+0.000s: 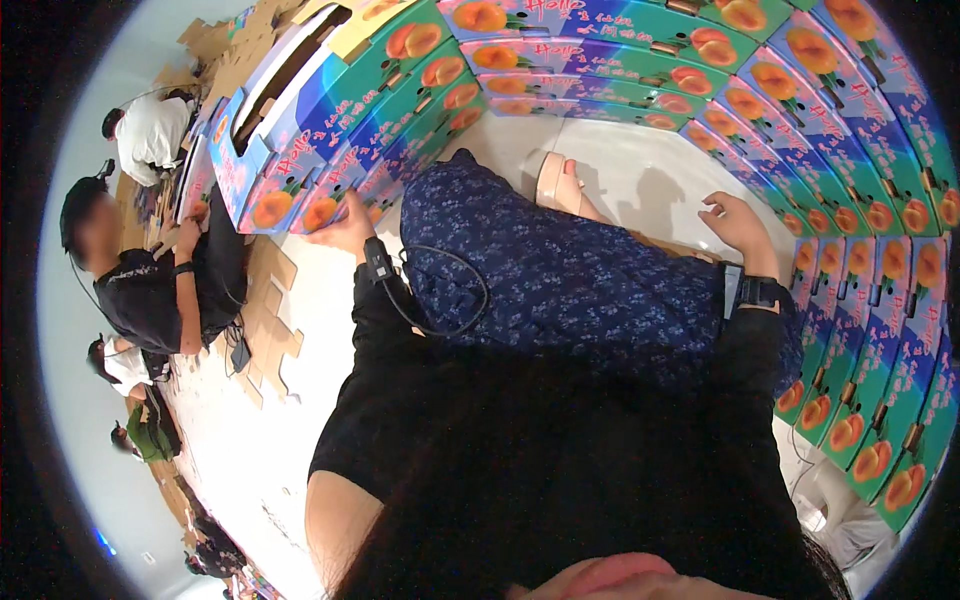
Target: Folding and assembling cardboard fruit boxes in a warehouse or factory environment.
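My left hand is closed on the near lower corner of a printed cardboard fruit box, its thumb against the printed side. That box is in a stack on my left, pink, blue and green with peach pictures. The uppermost box there has a dark gap along its top. Over the pale floor on my right, my right hand hangs with loosely curled fingers, holding nothing. It is nearest to the rows of similar boxes on that side. Both wrists wear dark straps with small devices; a cable loops from the left one.
More stacked fruit boxes stand ahead, forming a wall that curves round to the right. Flattened brown cardboard lies on the floor at left. A co-worker in black handles a box there, with several people beyond. My sandalled foot is in front.
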`<state>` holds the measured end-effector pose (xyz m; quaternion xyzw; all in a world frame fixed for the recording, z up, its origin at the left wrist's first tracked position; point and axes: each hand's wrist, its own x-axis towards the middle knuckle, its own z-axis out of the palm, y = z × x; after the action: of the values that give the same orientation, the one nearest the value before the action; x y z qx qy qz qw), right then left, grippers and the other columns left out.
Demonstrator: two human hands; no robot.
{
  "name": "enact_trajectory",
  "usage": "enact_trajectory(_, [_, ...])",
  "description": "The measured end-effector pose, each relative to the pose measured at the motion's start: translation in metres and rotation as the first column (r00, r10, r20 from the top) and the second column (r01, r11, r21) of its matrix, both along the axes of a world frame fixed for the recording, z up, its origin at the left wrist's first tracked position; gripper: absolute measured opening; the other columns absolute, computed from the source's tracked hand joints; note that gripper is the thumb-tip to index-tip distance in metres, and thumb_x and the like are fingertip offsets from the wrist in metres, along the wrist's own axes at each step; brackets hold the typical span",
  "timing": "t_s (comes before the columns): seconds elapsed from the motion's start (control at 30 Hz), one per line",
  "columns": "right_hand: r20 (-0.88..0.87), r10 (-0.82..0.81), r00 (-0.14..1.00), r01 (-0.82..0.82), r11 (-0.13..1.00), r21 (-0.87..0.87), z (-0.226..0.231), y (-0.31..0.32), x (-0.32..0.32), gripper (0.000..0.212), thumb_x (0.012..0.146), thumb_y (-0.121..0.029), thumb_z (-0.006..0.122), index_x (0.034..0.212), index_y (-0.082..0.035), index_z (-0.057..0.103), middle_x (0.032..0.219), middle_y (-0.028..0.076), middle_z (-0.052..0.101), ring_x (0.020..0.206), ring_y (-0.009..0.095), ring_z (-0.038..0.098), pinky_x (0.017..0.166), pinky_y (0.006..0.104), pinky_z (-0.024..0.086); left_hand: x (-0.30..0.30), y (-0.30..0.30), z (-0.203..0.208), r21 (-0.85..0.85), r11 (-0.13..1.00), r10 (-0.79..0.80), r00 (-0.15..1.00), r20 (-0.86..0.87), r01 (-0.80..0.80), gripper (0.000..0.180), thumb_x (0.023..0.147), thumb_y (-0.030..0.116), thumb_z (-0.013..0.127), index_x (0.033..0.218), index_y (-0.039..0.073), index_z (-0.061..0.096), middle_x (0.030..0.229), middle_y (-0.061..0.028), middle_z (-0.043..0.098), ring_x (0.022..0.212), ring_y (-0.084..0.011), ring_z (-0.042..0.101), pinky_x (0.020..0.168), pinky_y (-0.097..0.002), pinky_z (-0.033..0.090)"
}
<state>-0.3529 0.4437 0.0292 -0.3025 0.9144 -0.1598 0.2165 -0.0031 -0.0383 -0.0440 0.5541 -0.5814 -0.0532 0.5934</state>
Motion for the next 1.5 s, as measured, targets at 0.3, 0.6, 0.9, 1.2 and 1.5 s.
enact_trajectory(0.3, [0.022,-0.009,1.0,0.009,1.0,0.0,0.002,0.0,0.001,0.036,0.076,-0.028,0.063,0.104,-0.005,0.061,0.087,0.016,0.064,0.084,0.031,0.061,0.076,0.0371,0.047,-0.012,0.023,0.024,0.012,0.999,-0.037,0.995,-0.094,0.039,0.099,0.056,0.026,0.081,0.126,-0.01,0.022,0.12,-0.0262,0.037,0.113,-0.0328,0.042,0.099,-0.0426,0.033])
enact_trajectory(0.6, [0.032,0.006,0.999,-0.005,1.0,-0.029,0.001,0.002,-0.002,0.037,0.076,-0.028,0.063,0.104,-0.004,0.06,0.087,0.016,0.064,0.083,0.031,0.061,0.075,0.0368,0.047,-0.009,0.02,0.018,0.053,0.997,-0.039,0.984,-0.171,0.049,0.099,0.055,0.026,0.081,0.126,-0.008,0.022,0.117,-0.0241,0.039,0.111,-0.0316,0.044,0.096,-0.0427,0.036])
enact_trajectory(0.9, [0.03,0.001,1.0,-0.001,1.0,-0.007,-0.005,0.004,-0.006,0.038,0.076,-0.029,0.063,0.105,-0.005,0.061,0.087,0.015,0.064,0.084,0.031,0.061,0.076,0.0374,0.047,0.003,0.006,0.003,0.102,0.993,-0.045,0.995,-0.084,0.053,0.119,0.055,0.045,0.08,0.126,-0.021,0.012,0.125,-0.033,0.032,0.12,-0.0374,0.037,0.102,-0.0403,0.03])
enact_trajectory(1.2, [0.038,-0.027,0.999,0.026,0.999,0.04,-0.002,0.0,-0.004,0.038,0.076,-0.03,0.063,0.106,-0.006,0.06,0.088,0.014,0.064,0.085,0.03,0.061,0.077,0.0369,0.047,0.017,0.007,-0.027,0.01,0.957,-0.285,0.949,-0.136,0.289,0.123,0.052,0.036,0.085,0.131,-0.015,0.006,0.132,-0.0292,0.026,0.125,-0.0347,0.029,0.105,-0.0419,0.024])
enact_trajectory(1.5, [0.046,-0.023,0.999,0.022,0.999,0.026,-0.009,0.004,-0.005,0.036,0.076,-0.03,0.063,0.104,-0.007,0.061,0.087,0.015,0.064,0.084,0.03,0.061,0.076,0.0372,0.047,0.034,0.006,-0.08,0.577,0.815,-0.081,0.973,0.216,-0.06,0.129,0.044,0.039,0.087,0.135,-0.01,0.01,0.124,-0.0298,0.043,0.116,-0.0375,0.045,0.099,-0.0412,0.035])
